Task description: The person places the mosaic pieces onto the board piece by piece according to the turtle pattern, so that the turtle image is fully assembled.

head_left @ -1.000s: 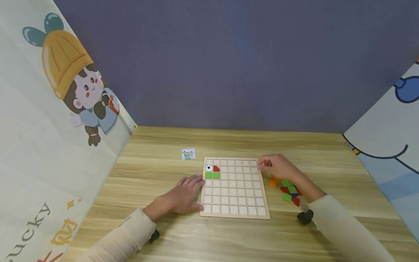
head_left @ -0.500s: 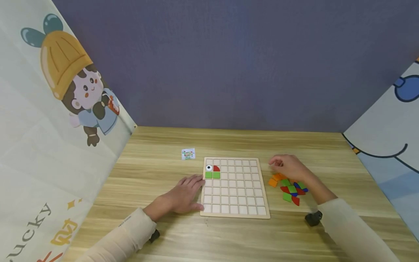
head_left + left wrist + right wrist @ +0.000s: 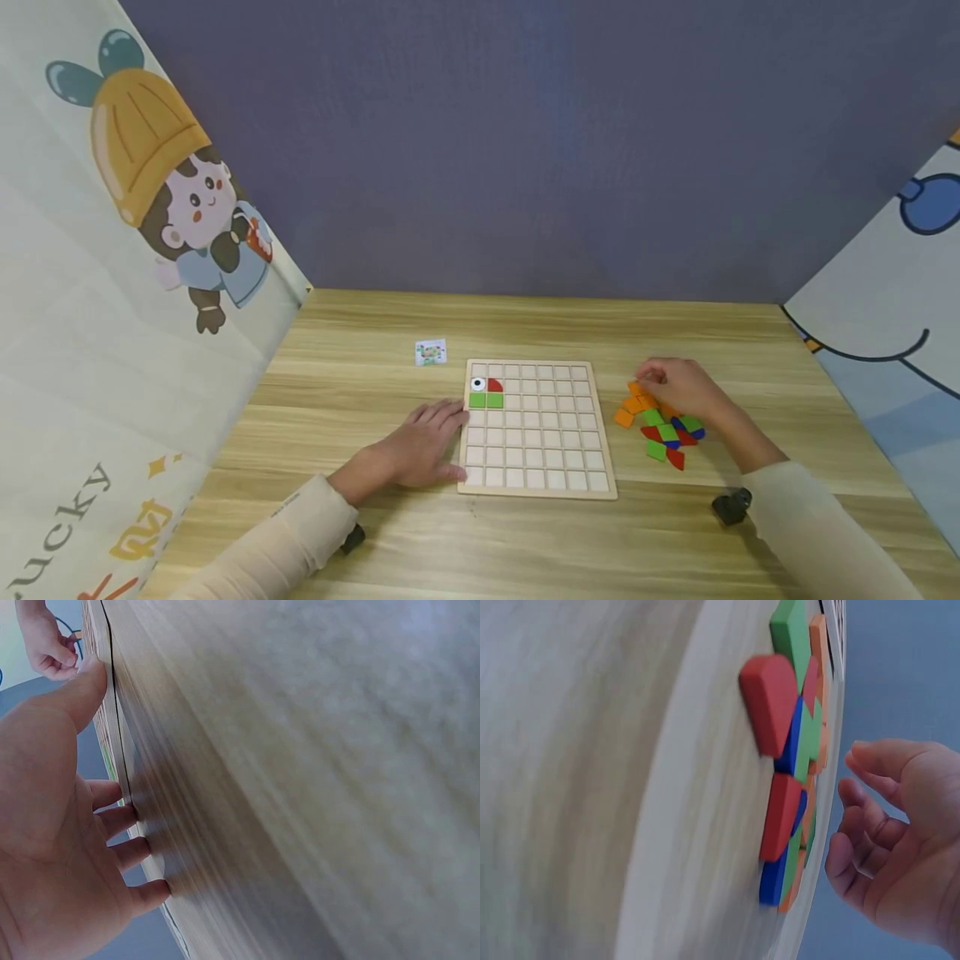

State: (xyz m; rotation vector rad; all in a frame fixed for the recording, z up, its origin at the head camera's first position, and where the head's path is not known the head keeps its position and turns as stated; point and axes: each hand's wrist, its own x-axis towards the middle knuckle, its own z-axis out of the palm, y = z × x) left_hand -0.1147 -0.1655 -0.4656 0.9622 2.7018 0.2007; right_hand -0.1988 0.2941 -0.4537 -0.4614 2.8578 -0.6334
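Observation:
My left hand (image 3: pixel 426 446) rests with extended fingers against the left edge of a wooden grid board (image 3: pixel 537 498). In the left wrist view its fingertips touch the board's side. Two green square tiles (image 3: pixel 477 401), a red quarter-round tile (image 3: pixel 495 385) and a white eye tile (image 3: pixel 477 384) sit in the board's upper left cells. My right hand (image 3: pixel 681 387) hovers over the far side of a loose tile pile, beside orange tiles (image 3: pixel 636 405). In the right wrist view, its fingers are loosely curled, thumb and forefinger apart, with nothing visible between them.
The pile also has green tiles (image 3: pixel 656 451), red tiles (image 3: pixel 676 460) and blue tiles (image 3: pixel 773 881). A small printed card (image 3: pixel 431 352) lies beyond the board's left corner. A dark wall (image 3: pixel 547 167) closes off the table's far edge.
My right hand has moved right from the board's far right corner to the tile pile, where more orange tiles now show. My left hand has stayed at the board's edge.

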